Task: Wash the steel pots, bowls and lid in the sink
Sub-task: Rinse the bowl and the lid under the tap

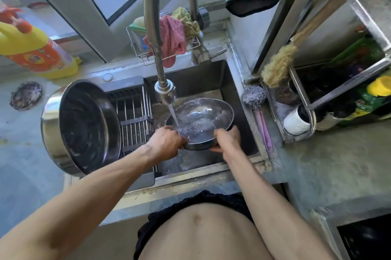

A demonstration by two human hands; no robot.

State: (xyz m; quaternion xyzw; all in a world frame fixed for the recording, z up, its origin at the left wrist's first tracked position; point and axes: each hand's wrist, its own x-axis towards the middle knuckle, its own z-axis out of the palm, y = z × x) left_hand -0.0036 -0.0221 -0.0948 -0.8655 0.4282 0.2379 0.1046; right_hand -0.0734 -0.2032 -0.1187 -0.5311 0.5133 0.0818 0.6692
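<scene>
A steel bowl [203, 120] is held tilted over the sink [237, 82], under water running from the faucet head [165, 93]. My left hand [167, 140] grips the bowl's near left rim. My right hand [227, 139] grips its near right rim, fingers curled under the base. A large steel pot [82, 126] leans on its side on the drain rack [135, 116] at the sink's left, its opening facing me.
A yellow detergent bottle [40, 50] lies on the counter at left, near a round drain cover [26, 95]. Cloths hang in a wire caddy [173, 37] behind the faucet. A steel scourer [254, 96], a brush [279, 65] and a metal shelf [338, 82] stand at right.
</scene>
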